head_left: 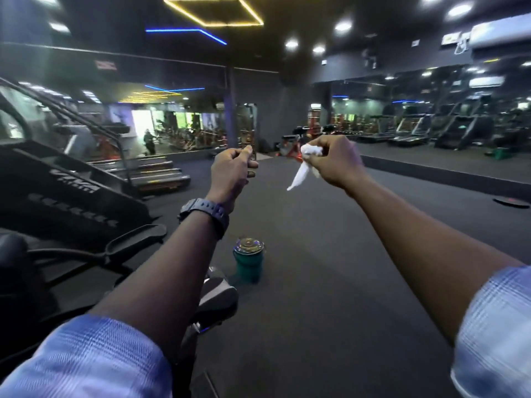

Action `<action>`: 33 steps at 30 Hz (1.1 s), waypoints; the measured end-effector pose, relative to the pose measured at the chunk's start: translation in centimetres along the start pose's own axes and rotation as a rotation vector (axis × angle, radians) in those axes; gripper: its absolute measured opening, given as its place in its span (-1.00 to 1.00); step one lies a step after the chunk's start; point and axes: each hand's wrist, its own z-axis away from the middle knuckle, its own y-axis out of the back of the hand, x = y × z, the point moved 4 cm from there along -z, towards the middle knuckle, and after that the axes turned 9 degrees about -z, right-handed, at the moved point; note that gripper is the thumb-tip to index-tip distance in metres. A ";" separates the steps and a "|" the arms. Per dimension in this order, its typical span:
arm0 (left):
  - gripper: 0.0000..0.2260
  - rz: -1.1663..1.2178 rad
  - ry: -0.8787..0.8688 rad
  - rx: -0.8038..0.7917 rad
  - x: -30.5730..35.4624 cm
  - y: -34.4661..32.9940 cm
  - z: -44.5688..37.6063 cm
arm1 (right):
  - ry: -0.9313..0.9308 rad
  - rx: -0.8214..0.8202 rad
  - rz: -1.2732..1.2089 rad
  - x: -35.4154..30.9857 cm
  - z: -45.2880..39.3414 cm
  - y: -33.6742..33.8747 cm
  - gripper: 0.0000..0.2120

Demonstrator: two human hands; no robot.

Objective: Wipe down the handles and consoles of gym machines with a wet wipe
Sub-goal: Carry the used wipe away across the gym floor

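Both arms reach forward at chest height over the dark gym floor. My right hand (334,162) is closed around a crumpled white wet wipe (304,165), whose tail hangs down to the left. My left hand (232,170), with a dark watch on the wrist, is curled into a loose fist; nothing shows in it. Neither hand touches a machine. A black stair-climber machine (71,191) stands to the left, and part of a black exercise machine with a pedal (215,294) lies under my left forearm.
A green tub of wipes with a clear lid (248,261) stands on the floor between my arms. Treadmills (459,127) line the mirrored right wall. Red machines (293,147) and a person in the distance (149,142) are at the far end. Open floor lies ahead.
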 end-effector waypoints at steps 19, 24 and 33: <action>-0.80 -0.038 0.085 0.299 -9.8 -12.8 -24.1 | -0.057 -0.387 -0.394 21.3 -24.4 -14.4 -0.90; -0.81 -0.040 0.092 0.324 -13.3 -13.6 -33.0 | -0.137 -0.445 -0.515 25.2 -31.9 -22.5 -0.84; -0.78 -0.063 0.098 0.334 -20.1 -16.6 -48.0 | 0.060 -0.420 -0.402 31.4 -45.7 -33.3 -0.62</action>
